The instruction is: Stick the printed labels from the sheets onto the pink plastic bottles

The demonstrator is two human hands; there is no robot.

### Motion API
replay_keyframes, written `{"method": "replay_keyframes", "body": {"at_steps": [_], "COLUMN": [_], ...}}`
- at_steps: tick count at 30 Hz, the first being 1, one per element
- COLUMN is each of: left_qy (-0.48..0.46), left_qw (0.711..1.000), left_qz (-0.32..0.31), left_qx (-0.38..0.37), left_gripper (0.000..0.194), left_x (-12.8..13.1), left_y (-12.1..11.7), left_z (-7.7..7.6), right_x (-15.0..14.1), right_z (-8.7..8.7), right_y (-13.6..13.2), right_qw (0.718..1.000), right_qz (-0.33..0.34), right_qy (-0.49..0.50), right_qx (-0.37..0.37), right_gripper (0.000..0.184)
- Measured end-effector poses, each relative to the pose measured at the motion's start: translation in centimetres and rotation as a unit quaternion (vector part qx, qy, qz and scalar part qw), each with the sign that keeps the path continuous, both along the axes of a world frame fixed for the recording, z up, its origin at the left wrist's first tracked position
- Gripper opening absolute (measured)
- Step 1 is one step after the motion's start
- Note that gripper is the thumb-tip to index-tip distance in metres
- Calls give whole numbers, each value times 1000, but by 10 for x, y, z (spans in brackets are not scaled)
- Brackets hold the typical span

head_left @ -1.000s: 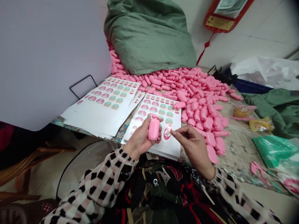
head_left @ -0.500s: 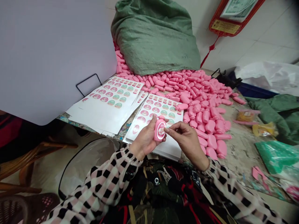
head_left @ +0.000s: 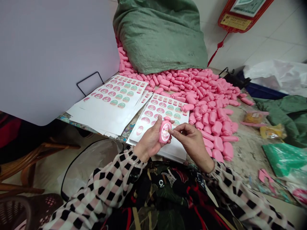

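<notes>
My left hand point(head_left: 152, 137) is wrapped round a small pink toy bottle point(head_left: 161, 136), held upright with its broad face turned to the right. Against that face lies an oval sticker point(head_left: 166, 132) with a white rim. My right hand point(head_left: 189, 139) pinches the sticker's right edge between thumb and forefinger. Whether the whole sticker is flat on the bottle I cannot tell. Beneath both hands is a stack of sticker sheets point(head_left: 157, 103) printed with pink and green labels, partly hidden by my left hand.
Behind lies a heap of pink bottles point(head_left: 203, 95) under a green sack point(head_left: 160, 38). More sticker sheets point(head_left: 100, 118) are at left, beside a pale panel point(head_left: 52, 57). To the right are a green plastic packet point(head_left: 283, 158), small yellow bags point(head_left: 273, 131) and pink-handled snips point(head_left: 266, 177).
My right hand has brought the oval sticker from above the sheet leftward onto the bottle's face. The bottle has turned slightly in my left hand. The view has shifted a little.
</notes>
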State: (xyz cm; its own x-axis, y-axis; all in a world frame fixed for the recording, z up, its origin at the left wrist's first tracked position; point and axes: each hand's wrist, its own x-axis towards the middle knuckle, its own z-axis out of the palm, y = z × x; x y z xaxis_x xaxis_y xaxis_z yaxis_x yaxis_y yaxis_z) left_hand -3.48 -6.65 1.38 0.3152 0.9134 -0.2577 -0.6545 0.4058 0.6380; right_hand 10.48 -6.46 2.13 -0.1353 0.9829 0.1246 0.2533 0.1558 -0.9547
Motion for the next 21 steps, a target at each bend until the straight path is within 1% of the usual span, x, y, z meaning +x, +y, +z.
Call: {"method": "replay_keyframes", "body": {"at_steps": [2, 4, 6, 7, 8, 9, 10, 12, 15, 17, 18, 21], "left_qy": [1, -2, -21, -37, -56, -74, -89, -106, -108, -75, -51, 14], "left_qw": [1000, 1000, 999, 999, 997, 995, 993, 990, 989, 993, 995, 998], "left_qz": [6, 12, 12, 6, -5, -19, -33, -39, -9, 6, 2, -39], "left_qx": [0, -8, -24, -36, -48, -60, -71, -88, -96, -92, -85, -48], "left_gripper": [47, 45, 40, 38, 37, 37, 38, 38, 38, 43, 46, 48], "left_x": [1, 1, 0, -1, -2, -2, -3, -2, 5, 10, 11, 8], "left_y": [0, 0, 1, 1, 2, 3, 3, 4, 3, 1, -1, -8], "left_z": [-1, -3, -4, -5, -6, -6, -7, -7, -6, -6, -6, -3], "right_x": [0, 2, 5, 7, 9, 11, 12, 10, -1, -10, -14, -15], "right_z": [0, 1, 4, 5, 6, 6, 5, 1, -10, -16, -18, -19], "right_y": [-1, -3, -4, -4, -3, -2, -1, 1, 2, 3, 5, 10], "right_qw": [999, 987, 952, 934, 922, 921, 929, 955, 981, 991, 993, 996], "right_qz": [-3, -14, -33, -42, -45, -45, -46, -52, -69, -83, -90, -87], "right_qy": [-40, -133, -251, -297, -325, -331, -317, -255, -166, -104, -71, -11], "right_qx": [27, 92, 169, 196, 206, 202, 187, 140, 71, 31, 14, -15], "right_gripper": [25, 25, 25, 25, 25, 26, 26, 28, 38, 40, 39, 39]}}
